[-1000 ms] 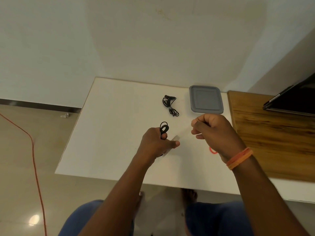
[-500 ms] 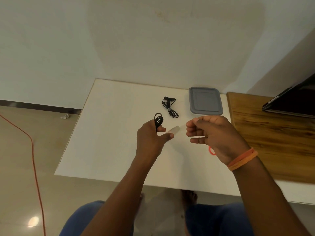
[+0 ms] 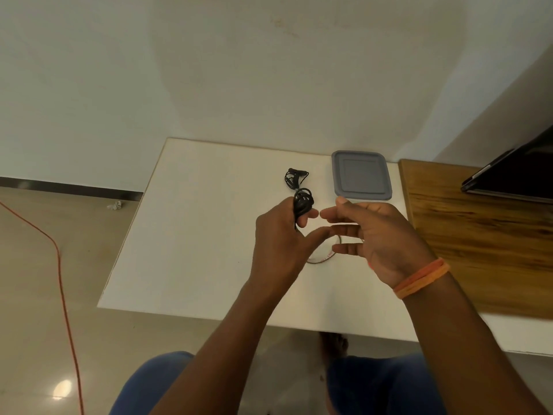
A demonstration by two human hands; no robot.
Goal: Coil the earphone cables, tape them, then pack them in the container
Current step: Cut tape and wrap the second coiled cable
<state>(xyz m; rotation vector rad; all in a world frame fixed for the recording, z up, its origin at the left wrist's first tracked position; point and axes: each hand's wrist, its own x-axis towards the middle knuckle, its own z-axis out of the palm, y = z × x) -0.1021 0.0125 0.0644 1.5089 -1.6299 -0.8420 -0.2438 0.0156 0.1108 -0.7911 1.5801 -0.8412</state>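
Change: your right hand [image 3: 374, 235] is opening, its tape strip no longer showing.
Left hand [image 3: 284, 235]: you're gripping the coiled earphone [image 3: 302, 202] above the worktop [image 3: 194, 235] middle.
Container [image 3: 361, 175]: lidded, far edge.
Risk: the coil may be springing loose if untaped.

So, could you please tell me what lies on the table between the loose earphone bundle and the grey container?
Nothing: in the head view, only bare white table separates the earphone bundle from the grey container, whose lid is on.

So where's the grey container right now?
In the head view the container sits lid on at the far right of the white table, just beyond the right hand, beside the wooden board.
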